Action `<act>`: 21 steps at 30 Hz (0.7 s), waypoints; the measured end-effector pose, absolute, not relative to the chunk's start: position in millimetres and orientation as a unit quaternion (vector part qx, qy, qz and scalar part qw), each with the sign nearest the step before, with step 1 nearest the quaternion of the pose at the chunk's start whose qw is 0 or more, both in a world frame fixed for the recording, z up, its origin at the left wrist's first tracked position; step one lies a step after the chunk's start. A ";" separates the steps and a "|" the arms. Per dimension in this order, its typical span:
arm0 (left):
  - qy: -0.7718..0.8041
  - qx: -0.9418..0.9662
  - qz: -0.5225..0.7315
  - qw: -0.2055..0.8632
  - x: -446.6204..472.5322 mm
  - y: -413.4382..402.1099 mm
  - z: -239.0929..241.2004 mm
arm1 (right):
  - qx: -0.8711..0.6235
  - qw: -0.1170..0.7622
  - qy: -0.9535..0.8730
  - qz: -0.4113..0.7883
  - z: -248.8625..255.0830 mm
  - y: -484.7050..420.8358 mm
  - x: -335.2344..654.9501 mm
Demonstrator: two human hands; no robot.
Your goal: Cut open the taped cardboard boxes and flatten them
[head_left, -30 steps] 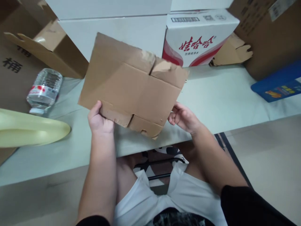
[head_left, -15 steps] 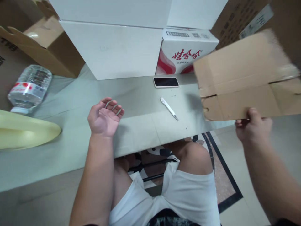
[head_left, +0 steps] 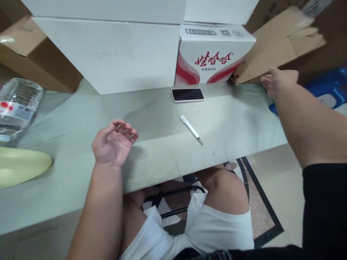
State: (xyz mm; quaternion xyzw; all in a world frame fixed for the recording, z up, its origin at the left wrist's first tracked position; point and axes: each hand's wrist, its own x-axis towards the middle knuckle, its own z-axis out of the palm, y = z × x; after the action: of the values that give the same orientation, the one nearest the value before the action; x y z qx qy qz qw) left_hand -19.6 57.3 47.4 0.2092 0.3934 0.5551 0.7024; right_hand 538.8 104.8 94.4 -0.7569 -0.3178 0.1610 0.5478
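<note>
The brown cardboard [head_left: 273,47] stood tilted at the far right of the table [head_left: 151,151], its left edge beside the white carton [head_left: 213,57] with red lettering. The right hand [head_left: 280,81] was stretched out at the cardboard's lower edge, fingers partly curled; whether they touched or gripped it, I could not tell. Behind it rose a large brown box [head_left: 329,47], and a blue item [head_left: 329,86] lay partly behind the forearm, so room on that side was tight.

The left hand [head_left: 112,146] hung palm up over the table's near half, its fingers released and loosely bent around nothing. A broad strip of bare tabletop separated it from the white cutter [head_left: 191,129], which lay slanted, tip toward the near edge. The phone [head_left: 188,94] rested farther back, close to the carton's base. A plain white box [head_left: 116,54] closed off the rear. Leftward, the bottle [head_left: 18,104] and a pale yellow object [head_left: 24,166] bordered the left hand's sideways room.
</note>
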 end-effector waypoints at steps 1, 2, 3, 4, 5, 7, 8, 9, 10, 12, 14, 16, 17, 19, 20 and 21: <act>0.394 0.209 0.558 0.700 -19.4 57.3 48.6 | -0.760 0.554 -0.298 0.164 93.2 111.8 534.2; 0.395 0.209 0.560 0.698 -19.8 57.3 49.7 | -0.762 0.551 -0.291 0.177 90.6 114.1 526.6; 0.394 0.207 0.561 0.698 -20.9 57.4 50.8 | -0.762 0.546 -0.292 0.190 86.9 111.4 515.9; 0.392 0.205 0.561 0.700 -22.6 57.4 51.6 | -0.762 0.538 -0.298 0.205 82.3 103.3 502.3; 0.389 0.204 0.561 0.702 -24.8 57.4 52.1 | -0.762 0.525 -0.309 0.221 77.0 89.3 486.0; 0.379 0.203 0.561 0.708 -30.0 56.8 52.3 | -0.760 0.483 -0.347 0.264 63.7 43.8 445.9; 0.372 0.202 0.562 0.710 -32.6 56.1 52.1 | -0.756 0.453 -0.372 0.291 55.6 13.0 422.4; 0.364 0.201 0.564 0.713 -35.1 54.9 51.7 | -0.751 0.417 -0.399 0.322 46.3 -21.9 396.9; 0.357 0.200 0.566 0.715 -37.4 53.4 51.2 | -0.739 0.358 -0.438 0.367 35.9 -59.5 369.8; 0.343 0.197 0.571 0.719 -41.7 49.2 50.0 | -0.667 0.079 -0.594 0.442 11.8 -135.9 312.6; 0.334 0.193 0.578 0.719 -46.1 43.8 48.8 | -0.575 -0.128 -0.674 0.445 -16.4 -202.4 256.0; 0.327 0.190 0.583 0.719 -51.8 37.8 47.4 | -0.537 -0.207 -0.691 0.438 -47.2 -249.9 207.0; 0.324 0.190 0.583 0.720 -55.4 34.7 46.7 | -0.523 -0.237 -0.701 0.424 -62.6 -265.7 187.1; 0.320 0.193 0.582 0.722 -64.0 29.5 44.9 | -0.488 -0.280 -0.723 0.402 -90.6 -283.9 158.7; 0.319 0.196 0.583 0.721 -68.8 27.6 43.9 | -0.468 -0.294 -0.731 0.399 -102.4 -288.0 149.9; 0.318 0.199 0.585 0.719 -73.7 26.2 43.0 | -0.451 -0.306 -0.739 0.396 -112.3 -290.0 144.1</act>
State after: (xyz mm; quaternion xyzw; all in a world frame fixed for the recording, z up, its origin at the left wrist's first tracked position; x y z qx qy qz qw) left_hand -73.7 26.2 43.0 0.1990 0.3181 0.5846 0.7194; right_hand 144.1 -290.0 -112.3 -0.4511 -0.7388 0.3965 -0.3057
